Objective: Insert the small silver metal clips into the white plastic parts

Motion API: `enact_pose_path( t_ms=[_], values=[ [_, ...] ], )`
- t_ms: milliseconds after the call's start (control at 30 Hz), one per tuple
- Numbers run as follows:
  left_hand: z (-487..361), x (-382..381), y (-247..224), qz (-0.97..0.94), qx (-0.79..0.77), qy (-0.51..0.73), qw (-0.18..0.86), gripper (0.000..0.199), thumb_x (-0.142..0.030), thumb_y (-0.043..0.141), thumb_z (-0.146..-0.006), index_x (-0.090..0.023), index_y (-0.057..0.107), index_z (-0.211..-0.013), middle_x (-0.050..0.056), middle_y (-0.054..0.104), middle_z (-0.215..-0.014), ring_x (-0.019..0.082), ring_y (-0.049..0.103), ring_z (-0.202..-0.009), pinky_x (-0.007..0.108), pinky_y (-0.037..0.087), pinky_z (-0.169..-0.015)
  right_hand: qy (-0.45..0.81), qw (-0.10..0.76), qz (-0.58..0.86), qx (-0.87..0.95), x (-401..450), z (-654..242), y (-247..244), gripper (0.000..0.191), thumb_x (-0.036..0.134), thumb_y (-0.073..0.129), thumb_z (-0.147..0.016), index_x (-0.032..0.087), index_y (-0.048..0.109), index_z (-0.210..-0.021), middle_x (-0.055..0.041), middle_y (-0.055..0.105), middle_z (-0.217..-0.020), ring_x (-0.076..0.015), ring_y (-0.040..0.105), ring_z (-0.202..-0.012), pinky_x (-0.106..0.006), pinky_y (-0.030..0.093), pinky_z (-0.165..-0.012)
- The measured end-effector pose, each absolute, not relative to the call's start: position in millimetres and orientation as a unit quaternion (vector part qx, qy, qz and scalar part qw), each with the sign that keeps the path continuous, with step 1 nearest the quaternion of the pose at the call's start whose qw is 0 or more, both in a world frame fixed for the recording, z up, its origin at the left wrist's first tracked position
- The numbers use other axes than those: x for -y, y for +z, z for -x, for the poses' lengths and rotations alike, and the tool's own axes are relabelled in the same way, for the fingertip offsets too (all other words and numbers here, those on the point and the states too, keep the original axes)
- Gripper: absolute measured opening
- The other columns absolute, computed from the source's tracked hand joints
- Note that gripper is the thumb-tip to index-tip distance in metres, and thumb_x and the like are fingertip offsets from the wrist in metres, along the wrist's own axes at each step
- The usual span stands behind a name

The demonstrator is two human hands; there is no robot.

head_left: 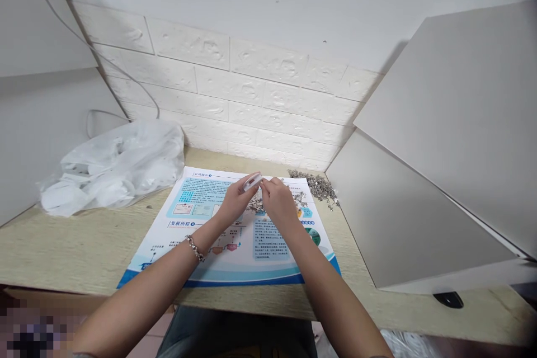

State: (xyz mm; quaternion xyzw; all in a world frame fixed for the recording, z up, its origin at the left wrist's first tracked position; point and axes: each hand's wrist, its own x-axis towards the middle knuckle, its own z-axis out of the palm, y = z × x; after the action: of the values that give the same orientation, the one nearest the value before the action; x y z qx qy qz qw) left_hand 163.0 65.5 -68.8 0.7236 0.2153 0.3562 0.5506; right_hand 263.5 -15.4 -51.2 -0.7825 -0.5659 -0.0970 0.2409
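Note:
My left hand (233,199) is closed around a small white oval plastic piece (252,181) with a dark reddish slot in its face. Right up against that piece, the fingertips of my right hand (278,201) are pinched together, and whatever is between them is too small to make out. Both hands are over a printed poster sheet (247,275) on the table. Small shiny metal parts (255,205) lie scattered on the sheet between and beside my hands. A larger heap of similar metal parts (321,187) sits beyond my right hand, at the sheet's far right corner.
A clear plastic bag (121,162) of white pieces rests at the table's back left. White panels (419,201) stand on the right, and a white brick-patterned wall (251,89) closes off the back. A cable (121,70) hangs on the left. The wooden table (75,257) ends before my lap.

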Motion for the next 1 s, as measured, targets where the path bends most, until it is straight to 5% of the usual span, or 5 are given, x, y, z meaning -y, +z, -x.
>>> enact_pose_path(
  t_ms=[733, 1000],
  values=[
    [-168.0, -56.6, -73.6, -0.683, -0.250, 0.382, 0.571, 0.045, -0.039, 0.054, -0.078, -0.018, 0.055, -0.117, 0.007, 0.058, -0.119, 0.023, 0.051, -0.110, 0.035, 0.040, -0.092, -0.083, 0.344, 0.754, 0.553, 10.7, -265.9, -58.5, 0.026, 0.018, 0.037, -0.087, 0.015, 0.062, -0.077, -0.0024, 0.049, -0.067, -0.0125, 0.045, -0.062, -0.023, 0.030, -0.058],
    [-168.1, -60.3, -75.2, -0.679, -0.252, 0.380, 0.575, 0.046, -0.040, 0.055, -0.077, -0.018, 0.056, -0.117, 0.007, 0.060, -0.116, 0.024, 0.054, -0.106, 0.035, 0.042, -0.090, -0.077, 0.297, 0.747, 0.590, 11.9, -271.8, -57.4, 0.026, 0.020, 0.038, -0.088, 0.015, 0.064, -0.083, -0.0033, 0.050, -0.068, -0.0131, 0.045, -0.065, -0.022, 0.030, -0.058]
  ],
)
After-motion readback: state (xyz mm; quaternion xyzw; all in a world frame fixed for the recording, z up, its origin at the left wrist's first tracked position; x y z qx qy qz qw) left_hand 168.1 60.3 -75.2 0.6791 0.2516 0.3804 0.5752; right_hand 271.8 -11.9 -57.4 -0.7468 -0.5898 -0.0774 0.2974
